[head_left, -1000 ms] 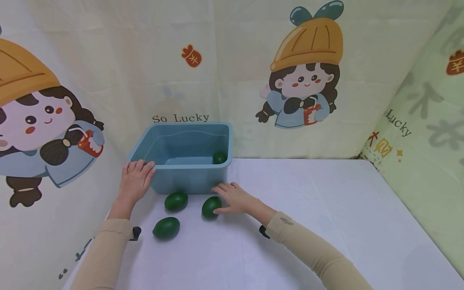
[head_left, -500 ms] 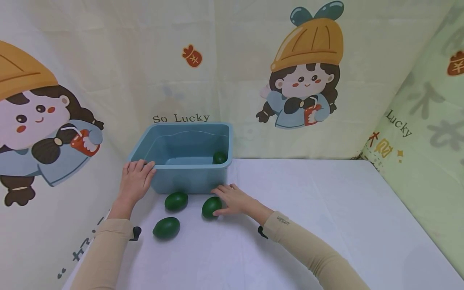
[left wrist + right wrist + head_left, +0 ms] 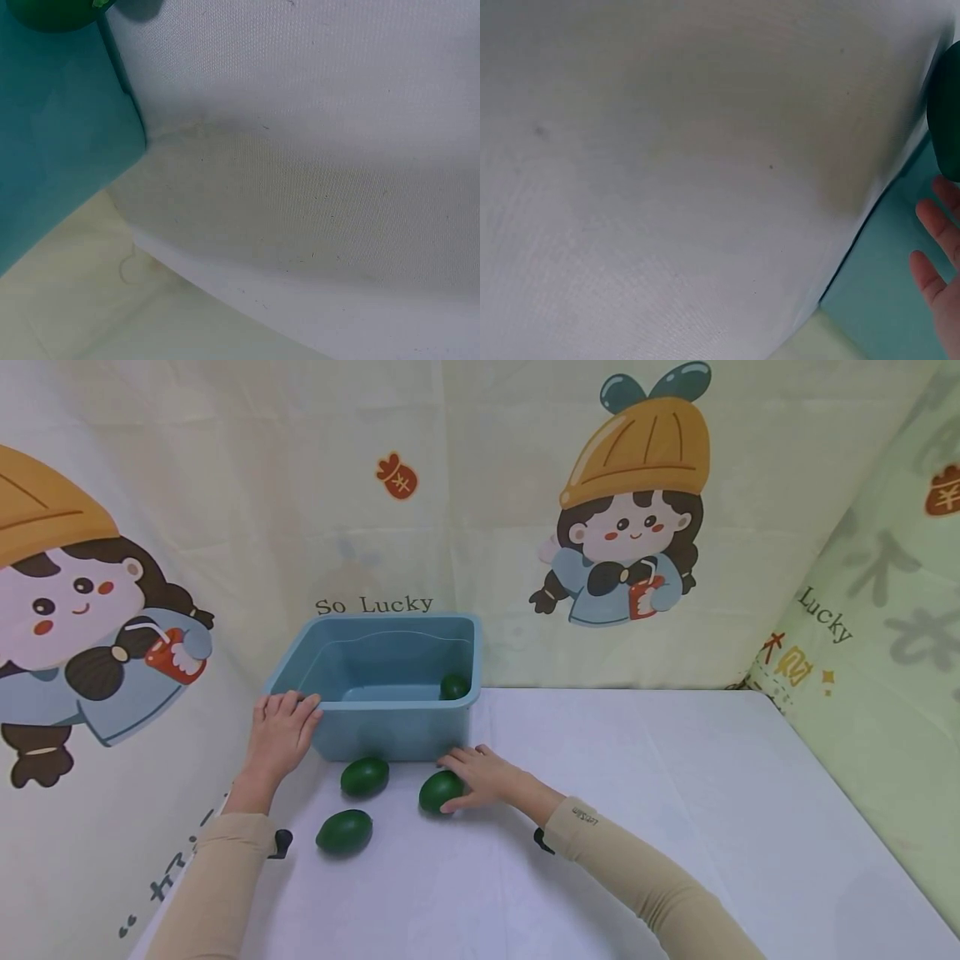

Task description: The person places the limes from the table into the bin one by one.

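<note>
A blue plastic bin [image 3: 390,727] stands against the back cloth, with a green lime [image 3: 454,686] inside at its right. My left hand [image 3: 281,731] holds the bin's front left corner, its fingers bent over the rim. Just in front of the bin, my right hand [image 3: 487,777] grips another lime [image 3: 440,792] on the table, thumb on the near side and fingers at the far side. The right wrist view catches this lime [image 3: 946,112] at its edge, beside a few fingers. Two more limes, one by the bin [image 3: 364,777] and one nearer [image 3: 344,832], lie to the left.
A white cloth covers the table [image 3: 637,793], which stretches away to the right. Printed cloth [image 3: 495,527] hangs behind and at both sides. The bin's front wall [image 3: 60,135] fills the left of the left wrist view.
My right hand has shifted slightly toward me, and the lime at its fingers has moved a little right. My left hand and the bin stay in place.
</note>
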{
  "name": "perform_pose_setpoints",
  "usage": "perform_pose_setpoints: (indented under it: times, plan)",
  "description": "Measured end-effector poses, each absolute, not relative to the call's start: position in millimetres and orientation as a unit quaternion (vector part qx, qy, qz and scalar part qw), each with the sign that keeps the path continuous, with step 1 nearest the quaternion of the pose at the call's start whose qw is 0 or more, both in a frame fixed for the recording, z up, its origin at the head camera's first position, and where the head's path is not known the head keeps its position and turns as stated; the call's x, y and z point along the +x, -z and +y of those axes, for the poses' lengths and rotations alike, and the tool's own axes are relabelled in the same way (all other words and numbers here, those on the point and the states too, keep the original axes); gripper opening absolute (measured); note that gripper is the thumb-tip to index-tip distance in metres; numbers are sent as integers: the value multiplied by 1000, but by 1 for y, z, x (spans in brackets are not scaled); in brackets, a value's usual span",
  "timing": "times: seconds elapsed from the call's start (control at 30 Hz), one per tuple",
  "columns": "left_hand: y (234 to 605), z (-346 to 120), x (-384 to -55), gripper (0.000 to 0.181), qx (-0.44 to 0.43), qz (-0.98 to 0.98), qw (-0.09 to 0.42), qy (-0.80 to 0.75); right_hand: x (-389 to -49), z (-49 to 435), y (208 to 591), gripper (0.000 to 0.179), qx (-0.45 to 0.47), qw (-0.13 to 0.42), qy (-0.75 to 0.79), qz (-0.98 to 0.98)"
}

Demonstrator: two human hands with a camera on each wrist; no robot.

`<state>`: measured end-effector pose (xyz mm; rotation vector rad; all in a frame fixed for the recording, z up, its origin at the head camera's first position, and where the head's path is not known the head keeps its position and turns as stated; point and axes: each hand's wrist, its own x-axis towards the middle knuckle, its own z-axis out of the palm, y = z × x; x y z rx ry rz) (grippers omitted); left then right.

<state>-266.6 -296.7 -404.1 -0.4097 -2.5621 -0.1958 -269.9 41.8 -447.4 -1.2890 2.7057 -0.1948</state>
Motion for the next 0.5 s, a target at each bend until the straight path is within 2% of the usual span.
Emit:
perform_pose_setpoints:
  times: [0.5]
  plan:
    - [404,-297,-267,46,-159,-944,279,77,-270,41,452,73,-432,84,62,896]
